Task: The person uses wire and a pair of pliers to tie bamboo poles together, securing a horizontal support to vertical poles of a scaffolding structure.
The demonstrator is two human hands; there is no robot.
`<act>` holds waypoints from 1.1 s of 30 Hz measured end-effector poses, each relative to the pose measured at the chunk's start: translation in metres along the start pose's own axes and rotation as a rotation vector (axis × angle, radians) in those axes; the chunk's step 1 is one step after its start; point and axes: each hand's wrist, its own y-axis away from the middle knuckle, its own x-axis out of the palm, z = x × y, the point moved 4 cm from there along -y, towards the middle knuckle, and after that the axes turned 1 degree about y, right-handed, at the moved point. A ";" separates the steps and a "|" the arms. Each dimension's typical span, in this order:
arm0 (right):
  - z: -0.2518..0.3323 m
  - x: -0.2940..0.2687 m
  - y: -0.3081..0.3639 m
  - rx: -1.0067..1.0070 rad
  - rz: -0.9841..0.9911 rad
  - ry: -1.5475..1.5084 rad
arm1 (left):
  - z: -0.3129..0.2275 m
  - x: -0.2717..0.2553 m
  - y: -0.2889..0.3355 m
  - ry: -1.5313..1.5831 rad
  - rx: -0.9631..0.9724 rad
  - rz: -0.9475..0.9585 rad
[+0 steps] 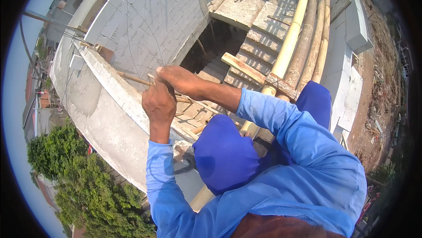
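My left hand (158, 102) is closed in a fist, held up in front of the grey block wall. Against it presses my right hand (180, 81), coming across from the right with its fingers pinched together. Several thin dark wires (154, 40) fan upward from between the hands, and both seem to grip their lower ends. The exact hold is hidden by the fingers. A thin bamboo stick (132, 78) passes behind the hands. Below them are my bent knees in blue trousers (226, 156).
Long bamboo poles (303, 31) run along my right, with a short wooden plank (243, 67) lying near them. Concrete stairs (259, 51) descend beside a dark opening (211, 38). A plastered wall edge (116, 90) curves at left, with trees (96, 185) far below.
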 end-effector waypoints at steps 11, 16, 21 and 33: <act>0.038 -0.169 0.080 -0.274 -0.726 -0.769 | -0.134 0.089 -0.099 0.257 0.124 0.305; 0.051 -0.207 0.130 -0.398 -0.870 -0.903 | -0.177 0.106 -0.093 0.352 0.209 0.410; 0.047 -0.230 0.157 -0.440 -0.985 -0.966 | -0.180 0.096 -0.087 0.392 0.340 0.304; 0.037 -0.242 0.159 -0.508 -1.055 -1.118 | -0.163 0.098 -0.071 0.334 0.008 0.609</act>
